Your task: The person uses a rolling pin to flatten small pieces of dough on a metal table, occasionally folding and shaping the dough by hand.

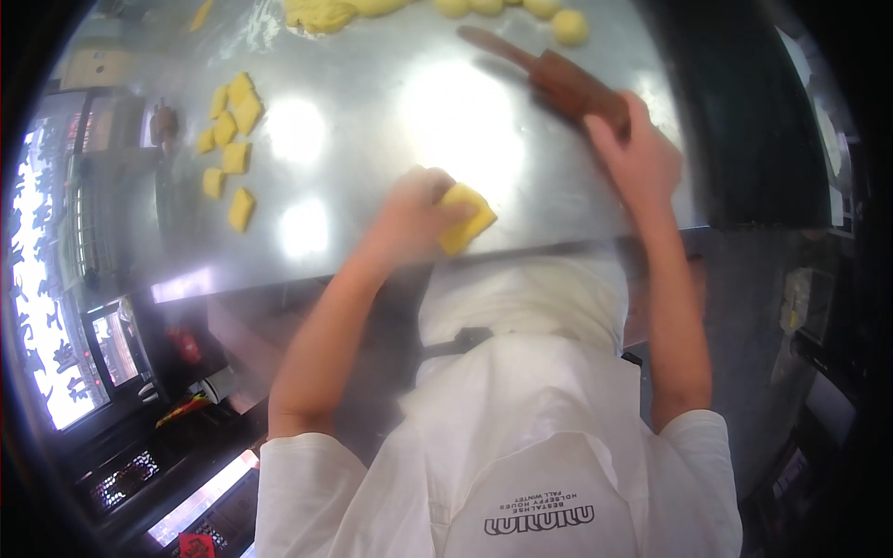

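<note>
Near the front edge of the metal table, my left hand (422,213) holds a flat, squarish piece of yellow dough (469,220), its thumb lying over it. My right hand (638,153) grips the near end of a brown wooden rolling pin (575,87), which slants away to the upper left. Several small cut pieces of yellow dough (236,158) lie in a loose group on the table's left part. The fingers of my left hand are partly blurred and hidden.
The metal table (349,146) has its front edge against my apron. At its far side lie a larger yellow dough mass (321,15) and several round dough balls (570,28). A dark surface (757,125) stands beyond the right edge. Another rolling pin (164,124) is at the far left.
</note>
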Demonstrator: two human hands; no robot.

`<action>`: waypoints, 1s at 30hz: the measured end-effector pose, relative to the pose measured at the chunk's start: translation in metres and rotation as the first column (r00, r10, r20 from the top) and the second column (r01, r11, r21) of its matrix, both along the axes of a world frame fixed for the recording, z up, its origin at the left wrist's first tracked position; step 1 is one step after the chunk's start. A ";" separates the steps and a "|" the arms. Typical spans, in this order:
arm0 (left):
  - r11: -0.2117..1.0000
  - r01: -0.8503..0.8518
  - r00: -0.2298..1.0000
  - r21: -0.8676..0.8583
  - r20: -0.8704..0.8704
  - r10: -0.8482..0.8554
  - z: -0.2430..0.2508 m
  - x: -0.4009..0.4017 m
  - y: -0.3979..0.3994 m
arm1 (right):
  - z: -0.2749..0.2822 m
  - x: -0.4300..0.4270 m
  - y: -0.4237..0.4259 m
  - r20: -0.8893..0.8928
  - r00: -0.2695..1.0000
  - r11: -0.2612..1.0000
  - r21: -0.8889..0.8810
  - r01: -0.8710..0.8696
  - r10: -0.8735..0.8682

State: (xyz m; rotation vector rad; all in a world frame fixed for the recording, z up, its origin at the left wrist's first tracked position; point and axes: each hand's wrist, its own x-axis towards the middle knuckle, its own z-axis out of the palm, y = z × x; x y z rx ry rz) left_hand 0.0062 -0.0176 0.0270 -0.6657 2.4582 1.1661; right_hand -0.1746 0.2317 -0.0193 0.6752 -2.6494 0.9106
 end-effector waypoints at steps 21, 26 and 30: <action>0.894 -0.364 0.673 -0.262 -0.737 0.058 -0.028 0.020 -0.011 | 0.005 0.000 0.000 0.026 0.999 0.993 0.108 0.045 -0.048; 0.934 -0.297 0.790 -0.199 -0.601 0.123 -0.034 0.015 -0.020 | 0.039 0.005 -0.011 0.121 0.993 0.978 0.207 -0.033 0.008; 0.967 -0.239 0.822 -0.088 -0.548 0.153 -0.027 0.008 -0.018 | 0.063 0.016 -0.027 -0.061 0.973 0.972 0.080 -0.220 0.225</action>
